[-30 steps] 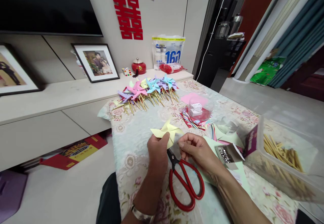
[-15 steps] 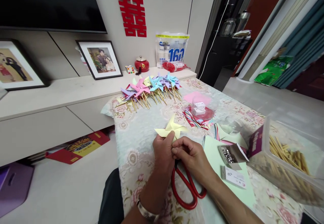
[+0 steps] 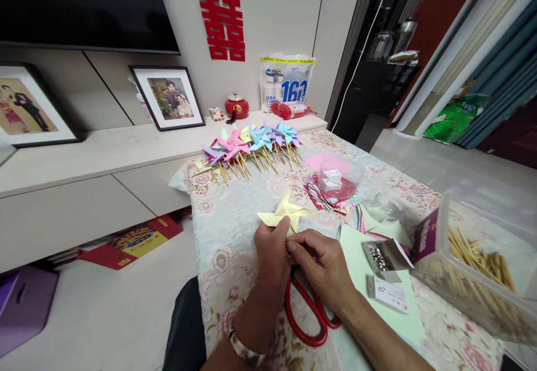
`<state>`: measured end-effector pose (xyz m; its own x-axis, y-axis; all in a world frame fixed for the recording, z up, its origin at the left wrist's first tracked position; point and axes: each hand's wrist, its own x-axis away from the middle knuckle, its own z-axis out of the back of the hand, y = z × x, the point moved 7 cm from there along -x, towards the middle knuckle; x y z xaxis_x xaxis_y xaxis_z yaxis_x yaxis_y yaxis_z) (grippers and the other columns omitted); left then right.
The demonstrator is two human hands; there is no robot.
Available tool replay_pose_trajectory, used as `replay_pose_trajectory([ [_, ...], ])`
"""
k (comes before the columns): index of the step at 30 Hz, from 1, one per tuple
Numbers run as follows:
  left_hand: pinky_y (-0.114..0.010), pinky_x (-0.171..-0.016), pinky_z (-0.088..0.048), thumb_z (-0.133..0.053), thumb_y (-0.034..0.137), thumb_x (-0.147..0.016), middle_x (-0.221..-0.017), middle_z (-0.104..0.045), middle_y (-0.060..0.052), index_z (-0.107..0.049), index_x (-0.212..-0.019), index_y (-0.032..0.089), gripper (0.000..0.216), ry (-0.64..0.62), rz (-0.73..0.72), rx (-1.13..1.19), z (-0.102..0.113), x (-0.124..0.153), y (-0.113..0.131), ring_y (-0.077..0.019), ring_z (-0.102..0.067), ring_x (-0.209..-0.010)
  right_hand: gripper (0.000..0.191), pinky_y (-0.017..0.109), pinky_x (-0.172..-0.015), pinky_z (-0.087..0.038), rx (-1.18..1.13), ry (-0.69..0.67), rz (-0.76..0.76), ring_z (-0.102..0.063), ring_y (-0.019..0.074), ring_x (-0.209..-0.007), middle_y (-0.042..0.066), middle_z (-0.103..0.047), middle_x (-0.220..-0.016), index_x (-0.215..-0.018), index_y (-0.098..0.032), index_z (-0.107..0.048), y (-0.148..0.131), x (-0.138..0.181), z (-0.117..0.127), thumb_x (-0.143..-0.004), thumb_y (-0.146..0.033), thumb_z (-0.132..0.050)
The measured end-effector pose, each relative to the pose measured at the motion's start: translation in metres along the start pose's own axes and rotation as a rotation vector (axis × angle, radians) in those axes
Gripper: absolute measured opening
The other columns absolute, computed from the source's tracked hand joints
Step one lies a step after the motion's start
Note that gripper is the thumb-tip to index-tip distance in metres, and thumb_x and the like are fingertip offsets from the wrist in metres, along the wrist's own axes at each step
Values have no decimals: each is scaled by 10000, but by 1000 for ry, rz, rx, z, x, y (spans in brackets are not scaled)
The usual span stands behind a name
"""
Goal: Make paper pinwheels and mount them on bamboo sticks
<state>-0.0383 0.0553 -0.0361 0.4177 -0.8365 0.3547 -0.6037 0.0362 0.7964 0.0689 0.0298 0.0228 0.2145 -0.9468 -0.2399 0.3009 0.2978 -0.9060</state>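
Note:
My left hand (image 3: pixel 271 250) pinches the near edge of a pale yellow paper pinwheel (image 3: pixel 285 213) held just above the flowered tablecloth (image 3: pixel 235 214). My right hand (image 3: pixel 321 262) is closed in a pinch right beside it, fingertips meeting the left thumb at the pinwheel's near edge; what it holds there is hidden. Red-handled scissors (image 3: pixel 310 318) lie on the cloth under both wrists. A small open box of metal pins (image 3: pixel 380 257) sits just right of my right hand.
A row of finished coloured pinwheels on sticks (image 3: pixel 251 144) lies at the table's far end. A clear tub of wooden sticks (image 3: pixel 478 264) stands at right, a clear round container (image 3: pixel 335 179) on coloured paper ahead. Pale green sheet (image 3: pixel 390 298) beneath the pin box. Low cabinet (image 3: pixel 84 175) at left.
My right hand has come in from beside the scissors' blades to meet my left hand at the pinwheel's edge. The scissors now lie mostly covered by my wrists.

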Motion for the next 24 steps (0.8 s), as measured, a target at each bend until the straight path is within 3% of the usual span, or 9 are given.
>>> replay_pose_trajectory([
  [10,-230,-508,-377,-756,229,-583,-591,-571,66,-620,-755,134,239,24,-31,-16,5,-1,1,-84,-472,-502,101,266,-577,-423,-320,-31,-248,-558,149,-578,-8,-635,-627,-792,-189,-695,21,0,-13,-809,-279,-650],
  [18,-223,-474,-326,-753,229,-588,-550,-530,80,-632,-755,137,225,27,-11,-18,5,0,1,-74,-432,-467,153,260,-566,-373,-337,-25,-268,-479,132,-578,-23,-592,-615,-723,-187,-657,24,-2,-16,-790,-323,-676],
  [24,-219,-440,-266,-748,225,-584,-541,-529,79,-634,-758,141,224,42,10,-21,6,-2,2,-70,-416,-444,122,264,-587,-410,-442,-66,-307,-535,141,-596,-14,-630,-626,-782,-182,-709,27,0,-21,-760,-300,-693],
])
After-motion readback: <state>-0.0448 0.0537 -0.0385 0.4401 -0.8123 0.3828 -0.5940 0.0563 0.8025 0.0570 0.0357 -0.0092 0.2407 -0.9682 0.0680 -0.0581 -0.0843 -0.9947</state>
